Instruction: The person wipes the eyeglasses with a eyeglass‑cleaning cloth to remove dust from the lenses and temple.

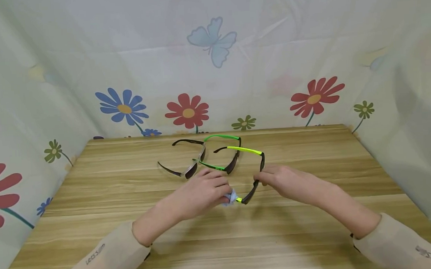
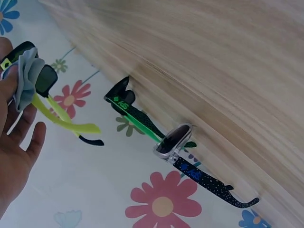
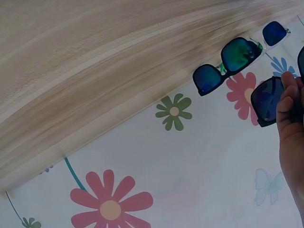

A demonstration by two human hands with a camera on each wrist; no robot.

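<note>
A pair of dark sunglasses with neon yellow temples [image 1: 244, 150] is held up in front of me. My right hand [image 1: 286, 181] pinches its frame near the bridge, between the lenses. In my left hand [image 1: 205, 190] is a crumpled light-blue cloth [image 1: 229, 198], gripped around the near yellow temple close to its hinge. The left wrist view shows the cloth [image 2: 29, 78] folded between thumb and fingers, overlapping the lenses. From the right wrist, one dark-blue lens [image 3: 267, 100] shows beside my fingertips; the rest of the pair is cut off by the frame edge.
Beyond my left hand, sunglasses with green temples [image 1: 213, 166] rest on the wooden table [image 1: 131, 209]. Left of them lies a clear-framed pair with black temples [image 1: 170, 170], close against the green ones. A flower-printed curtain [image 1: 263, 65] hangs behind and at both sides.
</note>
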